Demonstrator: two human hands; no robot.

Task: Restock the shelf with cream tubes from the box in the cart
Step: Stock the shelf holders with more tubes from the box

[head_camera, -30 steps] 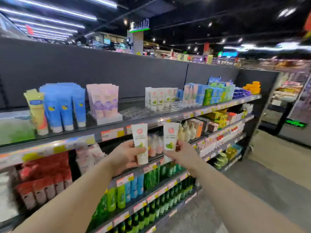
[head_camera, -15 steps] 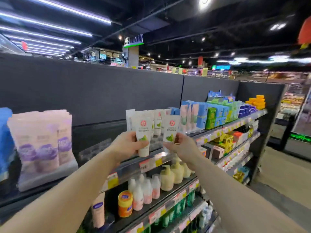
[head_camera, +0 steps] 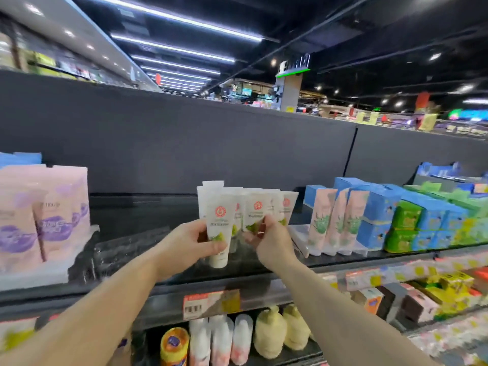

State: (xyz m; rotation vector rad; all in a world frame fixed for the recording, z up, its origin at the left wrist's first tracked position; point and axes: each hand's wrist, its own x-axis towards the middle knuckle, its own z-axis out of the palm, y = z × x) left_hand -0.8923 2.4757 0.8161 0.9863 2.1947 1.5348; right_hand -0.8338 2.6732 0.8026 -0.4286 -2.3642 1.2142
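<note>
Left hand (head_camera: 184, 247) gripping one cream tube (head_camera: 219, 228), right hand (head_camera: 272, 241) pinching another (head_camera: 254, 216), both raised at top shelf (head_camera: 264, 289). Matching tubes (head_camera: 284, 207) standing just behind. Neither placed yet; box, cart unseen.

left hand (head_camera: 186, 245): raised, fingers clasped | right hand (head_camera: 273, 243): raised, pinching

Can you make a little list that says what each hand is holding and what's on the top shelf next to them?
left hand: holds a white cream tube, cap down
right hand: holds a second white tube
behind the hands: more white tubes standing on the top shelf
to the left: pink and purple tubes
to the right: pink tubes with green leaves, then blue boxes
</note>
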